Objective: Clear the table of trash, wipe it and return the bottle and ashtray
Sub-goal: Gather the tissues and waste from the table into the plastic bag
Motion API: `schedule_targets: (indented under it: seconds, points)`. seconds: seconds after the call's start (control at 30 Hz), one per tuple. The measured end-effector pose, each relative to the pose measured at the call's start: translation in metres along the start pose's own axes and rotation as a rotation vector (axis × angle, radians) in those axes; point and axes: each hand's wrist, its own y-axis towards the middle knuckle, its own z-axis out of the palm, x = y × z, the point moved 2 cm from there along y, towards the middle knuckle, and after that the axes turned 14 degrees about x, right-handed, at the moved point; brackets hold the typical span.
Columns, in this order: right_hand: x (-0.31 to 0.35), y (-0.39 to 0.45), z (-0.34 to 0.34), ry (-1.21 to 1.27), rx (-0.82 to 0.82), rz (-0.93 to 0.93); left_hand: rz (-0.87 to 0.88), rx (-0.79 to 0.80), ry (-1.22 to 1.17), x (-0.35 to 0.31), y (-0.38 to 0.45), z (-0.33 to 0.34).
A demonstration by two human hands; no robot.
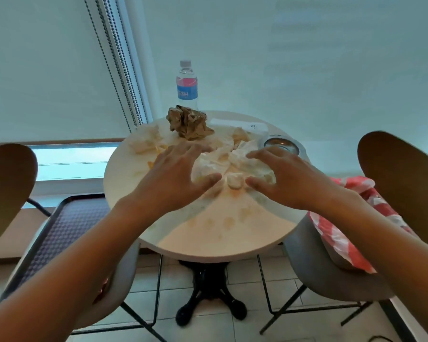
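Both the left hand [169, 178] and right hand [286, 180] spread wide (holding nothing) around the crumpled white tissue heap [229, 162]; a careless sweep could knock the round metal ashtray [282, 144].

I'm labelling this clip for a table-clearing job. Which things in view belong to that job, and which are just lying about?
Job: white crumpled napkins, brown crumpled paper, water bottle, ashtray, round table, left hand, right hand.
Lying about: dark tray on left chair, red-and-white cloth on right chair.
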Motion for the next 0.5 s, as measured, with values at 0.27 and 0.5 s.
schedule_targets:
  seconds: [0.27, 0.5]
  points:
    - [0.000, 0.034, -0.006, -0.025, -0.026, 0.016, 0.070, 0.197, 0.159, 0.022, 0.014, 0.005]
    - [-0.007, 0.061, -0.006, 0.001, 0.093, -0.011, 0.047, 0.309, 0.187, 0.019, 0.034, 0.011]
